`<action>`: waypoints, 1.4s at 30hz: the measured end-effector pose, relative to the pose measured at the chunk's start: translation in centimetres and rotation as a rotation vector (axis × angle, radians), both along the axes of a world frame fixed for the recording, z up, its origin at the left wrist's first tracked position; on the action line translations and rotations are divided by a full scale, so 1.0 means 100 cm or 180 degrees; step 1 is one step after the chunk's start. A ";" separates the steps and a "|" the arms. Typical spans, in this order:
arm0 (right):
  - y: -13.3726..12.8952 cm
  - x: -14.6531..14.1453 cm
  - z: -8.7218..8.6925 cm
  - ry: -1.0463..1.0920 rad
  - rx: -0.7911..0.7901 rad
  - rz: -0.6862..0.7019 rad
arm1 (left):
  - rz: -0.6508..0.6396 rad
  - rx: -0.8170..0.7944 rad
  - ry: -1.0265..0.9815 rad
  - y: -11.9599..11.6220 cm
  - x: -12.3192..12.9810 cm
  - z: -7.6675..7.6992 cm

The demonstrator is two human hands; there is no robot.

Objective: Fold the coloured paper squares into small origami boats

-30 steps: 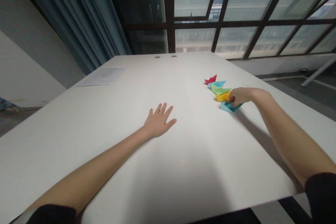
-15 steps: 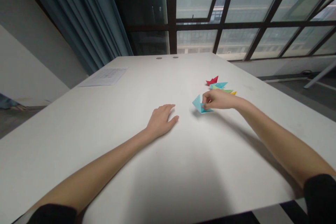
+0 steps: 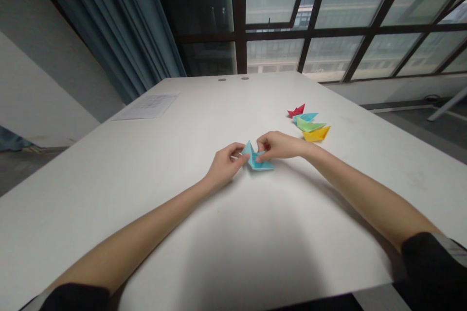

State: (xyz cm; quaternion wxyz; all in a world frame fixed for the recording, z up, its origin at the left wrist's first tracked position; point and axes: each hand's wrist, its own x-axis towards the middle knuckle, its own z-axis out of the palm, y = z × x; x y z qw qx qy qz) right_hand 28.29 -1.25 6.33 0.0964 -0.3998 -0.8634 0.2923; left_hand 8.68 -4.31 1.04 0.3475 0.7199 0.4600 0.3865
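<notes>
A light blue folded paper boat (image 3: 261,164) is between my two hands, low over the middle of the table. My right hand (image 3: 280,146) pinches its near-right part between thumb and fingers. At its left end, my left hand (image 3: 226,162) has thumb and fingers closed on the pointed tip. Beyond my right hand several more paper boats sit in a close row: a red one (image 3: 296,111), a blue one (image 3: 308,116), a green one (image 3: 310,126) and a yellow one (image 3: 316,134).
The white table (image 3: 204,252) stretches away toward the windows (image 3: 277,0). A printed sheet of paper (image 3: 148,106) lies at its left edge. Two round inserts are set into the far end. A blue curtain (image 3: 120,24) hangs at the back left.
My right hand has brought the light blue boat leftward and nearer, uncovering the yellow and green boats. My left hand has gone from open on the table to gripping the boat's left tip.
</notes>
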 end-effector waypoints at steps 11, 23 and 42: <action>-0.002 -0.002 0.004 0.0223 -0.0373 -0.0054 | 0.0061 -0.0260 -0.0662 0.003 0.004 -0.003; 0.011 0.004 -0.001 0.2061 -0.1304 -0.1155 | -0.0454 -0.0468 -0.0869 0.006 0.001 -0.006; -0.022 -0.029 0.006 -0.0942 0.1928 -0.0245 | 0.0510 -0.0832 -0.0795 0.020 -0.016 -0.021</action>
